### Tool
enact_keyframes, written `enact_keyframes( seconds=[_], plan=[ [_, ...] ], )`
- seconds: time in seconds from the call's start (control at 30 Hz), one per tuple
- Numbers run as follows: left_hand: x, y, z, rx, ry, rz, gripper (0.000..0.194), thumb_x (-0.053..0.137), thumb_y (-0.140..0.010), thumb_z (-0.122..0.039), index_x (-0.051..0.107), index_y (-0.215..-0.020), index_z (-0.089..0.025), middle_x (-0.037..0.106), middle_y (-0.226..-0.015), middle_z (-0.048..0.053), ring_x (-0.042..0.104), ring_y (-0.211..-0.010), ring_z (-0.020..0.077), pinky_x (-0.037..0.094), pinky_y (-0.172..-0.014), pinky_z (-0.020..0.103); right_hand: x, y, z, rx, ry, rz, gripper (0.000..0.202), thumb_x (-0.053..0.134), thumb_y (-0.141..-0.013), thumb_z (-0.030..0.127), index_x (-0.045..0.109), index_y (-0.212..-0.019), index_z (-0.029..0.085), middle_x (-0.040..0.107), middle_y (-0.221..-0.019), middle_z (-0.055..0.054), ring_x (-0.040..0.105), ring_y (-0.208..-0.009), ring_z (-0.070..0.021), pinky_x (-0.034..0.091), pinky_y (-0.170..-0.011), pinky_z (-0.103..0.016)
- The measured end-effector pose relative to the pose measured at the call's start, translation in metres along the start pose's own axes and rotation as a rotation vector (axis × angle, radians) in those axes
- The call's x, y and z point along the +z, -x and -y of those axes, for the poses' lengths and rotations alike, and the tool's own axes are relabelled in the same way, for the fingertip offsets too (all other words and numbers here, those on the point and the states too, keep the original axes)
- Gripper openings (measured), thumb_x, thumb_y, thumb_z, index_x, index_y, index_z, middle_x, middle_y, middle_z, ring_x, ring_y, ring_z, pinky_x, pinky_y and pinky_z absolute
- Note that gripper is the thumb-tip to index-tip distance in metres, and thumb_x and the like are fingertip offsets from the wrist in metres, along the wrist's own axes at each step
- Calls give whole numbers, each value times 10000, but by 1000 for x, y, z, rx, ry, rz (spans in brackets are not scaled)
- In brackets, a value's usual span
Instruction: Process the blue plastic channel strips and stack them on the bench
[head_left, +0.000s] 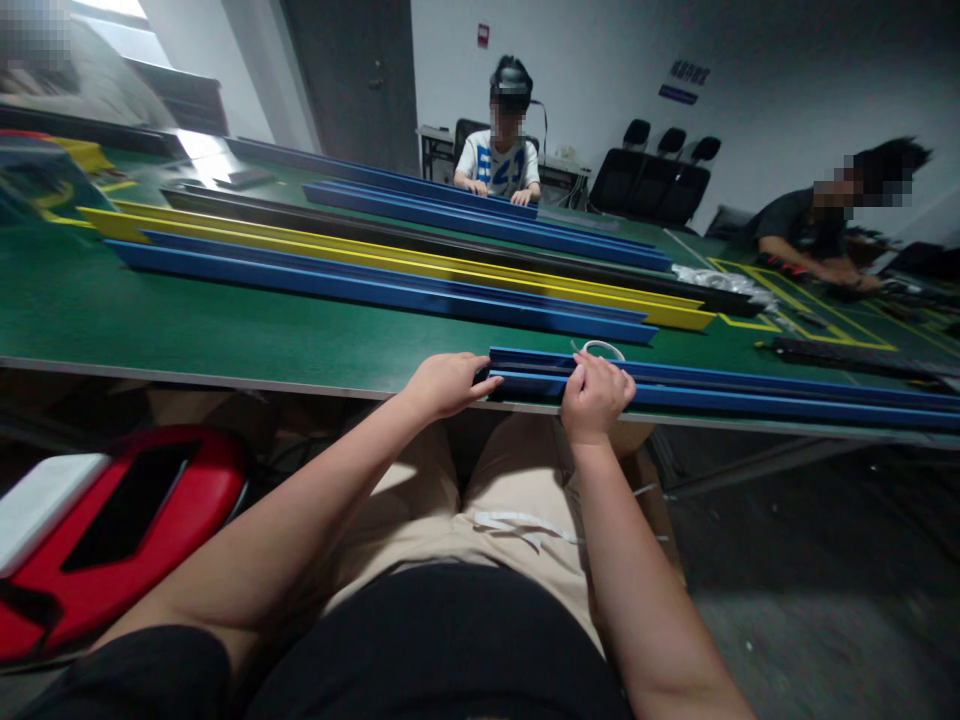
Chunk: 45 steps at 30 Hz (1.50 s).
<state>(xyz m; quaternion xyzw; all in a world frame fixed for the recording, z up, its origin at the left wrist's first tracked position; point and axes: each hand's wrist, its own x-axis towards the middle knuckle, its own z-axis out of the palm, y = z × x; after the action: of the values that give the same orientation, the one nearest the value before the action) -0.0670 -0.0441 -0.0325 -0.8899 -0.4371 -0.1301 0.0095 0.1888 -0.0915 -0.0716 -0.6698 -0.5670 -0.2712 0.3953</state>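
Note:
A long blue channel [750,398] lies along the near edge of the table, its open side up. My left hand [448,385] is at its left end, thumb on the near wall and fingertips by the far wall, gripping the end. Further right, my right hand [598,395] is closed in a pinch over the channel. From its fingers a thin white strip [604,346] curves up in a loop; whether it is a cable tie or a cord I cannot tell. The pinching fingertips are partly hidden.
Beyond lie another blue channel [390,288], a yellow channel [420,262], a black one [330,222] and more blue ones [480,222]. Clear plastic bags [724,285] are on the right. A red stool [172,520] holds a phone and a white box. Other people sit around the table.

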Motion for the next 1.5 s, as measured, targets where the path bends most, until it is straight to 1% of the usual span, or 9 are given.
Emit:
enact_keyframes(
  seconds=[0.17, 0.37, 0.53, 0.7, 0.83, 1.03, 1.17, 1.37, 1.5],
  plan=[
    [-3, -2, 3, -16, 69, 5, 578, 360, -978, -658, 651, -1286, -263, 746, -1116, 60, 693, -984, 234, 472, -777, 304, -1, 0, 0, 2, -6, -5, 351, 417, -973, 266, 735, -1122, 245, 737, -1174, -67, 590, -1168, -247, 269, -1097, -492],
    [-4, -2, 6, -29, 166, 4, 548, 413, -953, -670, 716, -1156, -261, 758, -1024, 35, 693, -869, 208, 450, -689, 289, 0, 0, 0, 6, -16, -11, 340, 429, -976, 271, 737, -1118, 249, 739, -1181, -56, 593, -1174, -240, 270, -1104, -485],
    [-3, 1, 3, -22, 113, -40, 573, 390, -969, -649, 675, -1267, -251, 751, -1062, 53, 692, -932, 218, 460, -737, 290, 0, 0, 0, -1, -18, -21, 339, 425, -983, 279, 737, -1115, 251, 738, -1185, -49, 589, -1182, -241, 268, -1107, -482],
    [-3, 2, 0, -27, 62, -34, 580, 359, -983, -638, 660, -1297, -255, 744, -1125, 60, 691, -994, 231, 481, -789, 305, -1, 0, 1, 6, -5, 2, 353, 412, -977, 273, 735, -1120, 248, 736, -1179, -64, 587, -1171, -250, 263, -1097, -489],
    [-3, 2, 0, -33, 56, -30, 571, 364, -983, -636, 659, -1292, -257, 742, -1155, 58, 688, -1028, 228, 486, -824, 300, -2, 0, 2, 1, 10, 7, 369, 396, -979, 279, 735, -1120, 245, 735, -1175, -68, 586, -1164, -254, 256, -1097, -487],
    [-3, 1, 0, -18, 47, -25, 567, 363, -986, -629, 653, -1292, -249, 739, -1151, 65, 690, -1019, 233, 489, -823, 305, 0, 0, 0, -7, 8, 5, 362, 398, -981, 267, 733, -1118, 243, 729, -1194, -66, 580, -1178, -247, 256, -1098, -487],
    [-3, 1, 1, -9, 53, -25, 568, 360, -986, -633, 646, -1289, -247, 738, -1149, 66, 690, -1012, 231, 486, -816, 305, 1, 0, -1, -6, 3, -7, 351, 409, -990, 287, 735, -1115, 245, 735, -1186, -53, 585, -1176, -241, 246, -1107, -478],
    [-4, 0, 2, -15, 105, -8, 508, 388, -981, -623, 692, -1175, -264, 749, -1108, 43, 693, -971, 213, 482, -786, 294, 0, 0, 0, 0, 8, 3, 356, 410, -986, 283, 738, -1121, 245, 736, -1184, -64, 589, -1176, -251, 253, -1104, -487],
    [-4, 1, 1, -5, 89, -29, 526, 376, -986, -621, 680, -1221, -261, 746, -1125, 51, 692, -984, 219, 482, -792, 300, 0, 0, 1, 10, -19, -1, 337, 434, -980, 276, 739, -1122, 255, 734, -1194, -53, 585, -1191, -244, 258, -1112, -490]
  ],
)
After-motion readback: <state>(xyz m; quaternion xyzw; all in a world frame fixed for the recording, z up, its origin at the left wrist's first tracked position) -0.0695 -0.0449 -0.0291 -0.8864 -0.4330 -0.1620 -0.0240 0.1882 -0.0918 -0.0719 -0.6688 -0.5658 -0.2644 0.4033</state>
